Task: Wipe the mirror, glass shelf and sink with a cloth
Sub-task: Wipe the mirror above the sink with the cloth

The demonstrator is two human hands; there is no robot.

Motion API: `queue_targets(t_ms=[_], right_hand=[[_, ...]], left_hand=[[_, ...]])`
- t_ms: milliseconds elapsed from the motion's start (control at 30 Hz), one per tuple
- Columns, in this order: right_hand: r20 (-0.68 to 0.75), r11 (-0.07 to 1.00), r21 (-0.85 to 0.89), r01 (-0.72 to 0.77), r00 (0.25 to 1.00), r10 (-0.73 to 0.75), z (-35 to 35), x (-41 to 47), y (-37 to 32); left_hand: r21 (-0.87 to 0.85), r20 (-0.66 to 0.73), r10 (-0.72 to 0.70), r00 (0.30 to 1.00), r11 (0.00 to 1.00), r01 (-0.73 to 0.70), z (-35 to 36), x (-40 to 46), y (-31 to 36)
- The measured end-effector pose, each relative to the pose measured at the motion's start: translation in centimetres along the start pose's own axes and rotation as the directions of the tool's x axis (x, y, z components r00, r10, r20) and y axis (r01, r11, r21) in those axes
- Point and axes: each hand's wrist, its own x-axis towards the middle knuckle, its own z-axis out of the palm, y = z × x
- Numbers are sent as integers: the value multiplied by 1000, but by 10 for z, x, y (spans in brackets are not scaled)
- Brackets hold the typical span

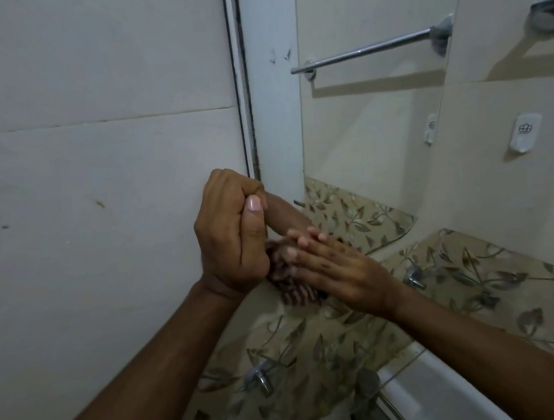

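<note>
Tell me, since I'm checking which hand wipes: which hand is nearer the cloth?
Right. The right hand lies flat on the cloth, pressing it at the mirror's lower edge. The left hand is fisted just beside the cloth, its grip empty as far as visible.

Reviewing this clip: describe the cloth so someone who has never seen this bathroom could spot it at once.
Start at the mirror on the wall and drop to its lower left corner, where the two hands meet. The cloth is the dark, striped bunch under the flat right hand, beside the clenched left hand. It is the only fabric among tile, glass and metal.
</note>
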Motion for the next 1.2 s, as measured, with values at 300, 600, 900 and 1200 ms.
queue_targets(t_ms=[300,600,900,1200], right_hand=[[-338,775,257,-577,697,632,17,83,-38],[-521,591,368,-718,368,770,17,80,-14],[-260,-171,670,-723,-444,858,8,10,39],[-417,373,486,-791,165,894,8,42,9]], left_hand=[[202,175,130,976,965,-165,2,-1,1],[310,252,102,962,934,-180,11,-3,-7],[324,236,97,967,930,-172,15,-2,-7],[332,301,62,951,929,-166,12,-3,-4]])
